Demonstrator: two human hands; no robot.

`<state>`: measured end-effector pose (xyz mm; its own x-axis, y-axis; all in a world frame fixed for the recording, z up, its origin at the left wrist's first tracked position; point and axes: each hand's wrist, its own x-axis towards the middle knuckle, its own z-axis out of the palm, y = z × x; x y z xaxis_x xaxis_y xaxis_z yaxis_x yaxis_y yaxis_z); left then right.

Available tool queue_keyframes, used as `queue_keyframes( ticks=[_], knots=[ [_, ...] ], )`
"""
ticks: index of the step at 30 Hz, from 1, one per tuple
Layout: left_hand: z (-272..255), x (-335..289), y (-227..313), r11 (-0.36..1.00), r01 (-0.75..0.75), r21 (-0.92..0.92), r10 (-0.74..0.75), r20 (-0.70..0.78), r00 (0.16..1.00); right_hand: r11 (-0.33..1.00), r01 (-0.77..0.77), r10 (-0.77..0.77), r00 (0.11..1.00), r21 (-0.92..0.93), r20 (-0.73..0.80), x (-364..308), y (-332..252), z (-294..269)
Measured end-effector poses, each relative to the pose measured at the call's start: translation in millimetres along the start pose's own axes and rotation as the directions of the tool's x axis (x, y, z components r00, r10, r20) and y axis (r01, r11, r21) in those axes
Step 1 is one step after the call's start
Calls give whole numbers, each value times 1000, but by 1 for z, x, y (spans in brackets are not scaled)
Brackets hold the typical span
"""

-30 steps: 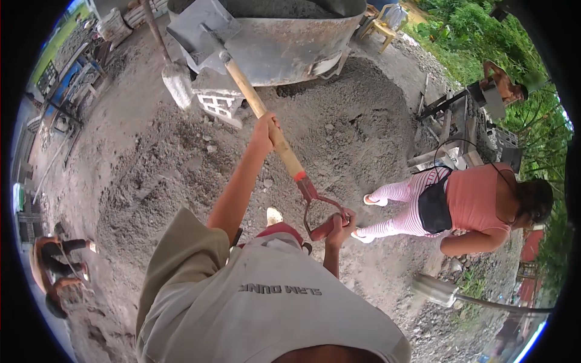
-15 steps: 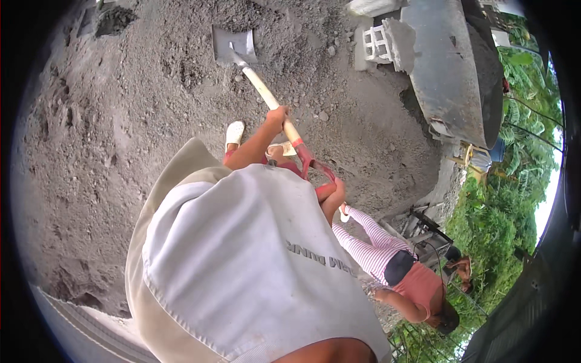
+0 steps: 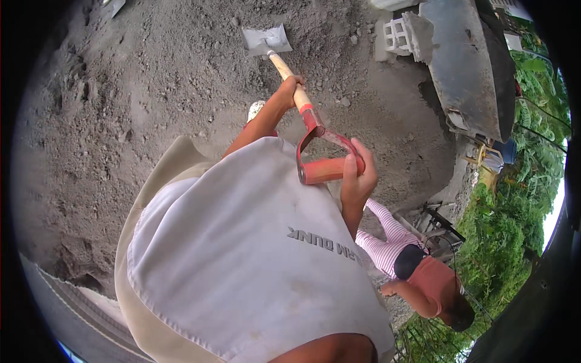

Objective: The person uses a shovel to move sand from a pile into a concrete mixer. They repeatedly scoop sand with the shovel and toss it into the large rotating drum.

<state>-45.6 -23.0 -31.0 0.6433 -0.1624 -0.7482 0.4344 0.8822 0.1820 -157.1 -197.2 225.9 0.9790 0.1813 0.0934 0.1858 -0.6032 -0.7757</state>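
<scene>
Wooden shovel shaft (image 3: 284, 67) | left hand (image 3: 292, 88) clasping | right hand (image 3: 361, 172) touching grip (image 3: 324, 171)

I see a slanting shovel (image 3: 302, 99), its gray blade (image 3: 267, 41) far off, its red handle (image 3: 324, 170) nearer and more right.

At upper centre we see the shovel blade (image 3: 266, 40) in silver-grey, its shaft (image 3: 283, 66) in pale straw yellow, meeting a bright red collar (image 3: 306, 109). The grip (image 3: 325, 171), at centre, we mark as red with faded orange streaks. Below, the shirt (image 3: 254, 242) is off-white with dark grey lettering (image 3: 324, 241), bordered at left by beige cloth (image 3: 172, 160). At lower right we distinguish a co-worker's white trousers (image 3: 387, 241) with pinkish stripes, a black waistband (image 3: 410, 261) and a coral-pink top (image 3: 433, 282). Around these we record grey-brown ground (image 3: 151, 91), a grey metal vat (image 3: 463, 66) with rust-brown blotches at upper right, and green foliage (image 3: 502, 242) along the right edge.
</scene>
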Motion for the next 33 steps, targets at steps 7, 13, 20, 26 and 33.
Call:
queue_keyframes(
  ticks=[7,13,20,26,33],
  knots=[
    [-69,-43,-77,886,-126,445,59,162,985,918,314,-321,947,242,-9,-76,44,7],
    [-155,-50,-92,840,-52,541,79,-27,996,721,331,-449,892,609,47,-134,51,53],
    [-155,-154,-95,-11,-624,782,406,574,712,742,222,-293,956,632,8,-164,38,60],
    [-171,-213,-74,27,-640,768,382,584,717,733,263,-370,928,628,43,-166,-4,86],
    [-216,-221,-1,60,-706,706,560,561,609,748,374,-463,886,548,28,-107,-79,177]
  ],
)
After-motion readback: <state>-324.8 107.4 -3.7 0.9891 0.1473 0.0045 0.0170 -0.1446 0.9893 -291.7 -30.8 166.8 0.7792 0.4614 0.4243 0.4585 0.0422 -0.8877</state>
